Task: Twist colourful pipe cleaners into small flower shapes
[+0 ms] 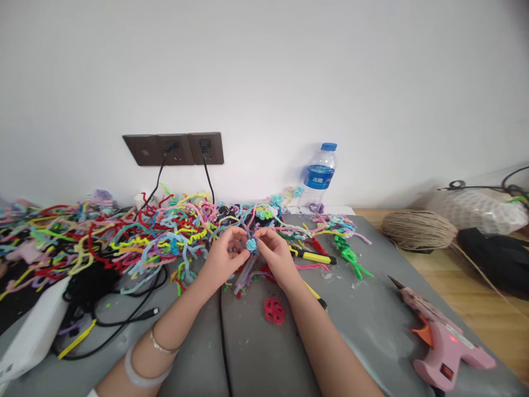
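Note:
Between my two hands is a small light-blue pipe-cleaner flower [251, 245]. The fingertips of my left hand [226, 255] pinch it from the left side. From the right, my right hand [273, 252] pinches it with thumb and forefinger. Below the flower, clear glue sticks [245, 275] lie on the grey mat [256, 358]. A flat pink-red pipe-cleaner flower [274, 311] rests on the mat near my right forearm. Just right of my right hand lies a yellow-and-black craft knife [314, 257].
A tangled heap of coloured pipe cleaners [165, 231] spreads across the left and back. A pink hot glue gun [446, 342] lies at right. The plastic bottle [319, 175] stands by the wall, with a twine ball [418, 229] farther right. A black cable [223, 342] crosses the mat.

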{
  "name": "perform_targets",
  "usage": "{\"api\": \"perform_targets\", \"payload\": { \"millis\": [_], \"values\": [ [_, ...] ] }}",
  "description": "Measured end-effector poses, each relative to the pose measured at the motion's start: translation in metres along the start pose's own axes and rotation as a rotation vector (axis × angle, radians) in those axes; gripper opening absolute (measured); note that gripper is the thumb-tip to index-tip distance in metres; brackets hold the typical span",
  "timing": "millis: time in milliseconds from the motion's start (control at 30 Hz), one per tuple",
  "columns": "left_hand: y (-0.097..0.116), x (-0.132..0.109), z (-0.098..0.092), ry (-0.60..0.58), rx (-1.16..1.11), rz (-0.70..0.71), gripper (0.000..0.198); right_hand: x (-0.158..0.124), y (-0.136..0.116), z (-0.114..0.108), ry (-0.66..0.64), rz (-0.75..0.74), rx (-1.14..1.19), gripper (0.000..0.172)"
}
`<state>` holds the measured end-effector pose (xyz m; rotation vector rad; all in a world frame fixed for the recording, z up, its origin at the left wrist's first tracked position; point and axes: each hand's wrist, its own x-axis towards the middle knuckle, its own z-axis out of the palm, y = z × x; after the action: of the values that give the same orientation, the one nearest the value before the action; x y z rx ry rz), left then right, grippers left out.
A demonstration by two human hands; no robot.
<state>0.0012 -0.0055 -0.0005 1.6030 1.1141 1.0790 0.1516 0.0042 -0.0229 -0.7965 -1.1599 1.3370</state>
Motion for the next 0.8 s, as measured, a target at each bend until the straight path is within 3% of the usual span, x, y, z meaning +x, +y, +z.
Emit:
{"api": "perform_targets", "payload": {
  "millis": [233, 500, 800],
  "values": [
    [0.0, -0.001, 0.0, -0.04, 0.026, 0.004, 0.009, 0.0, -0.002, 0.002, 0.034, -0.058, -0.066, 0.021],
    [0.003, 0.005, -0.008, -0.059, -0.086, -0.023, 0.019, -0.003, -0.006, 0.0, -0.084, 0.104, 0.074, 0.024],
    [0.003, 0.004, -0.014, -0.141, -0.253, -0.133, 0.029, 0.0, -0.008, -0.007, -0.128, 0.125, 0.102, 0.027]
  ]
}}
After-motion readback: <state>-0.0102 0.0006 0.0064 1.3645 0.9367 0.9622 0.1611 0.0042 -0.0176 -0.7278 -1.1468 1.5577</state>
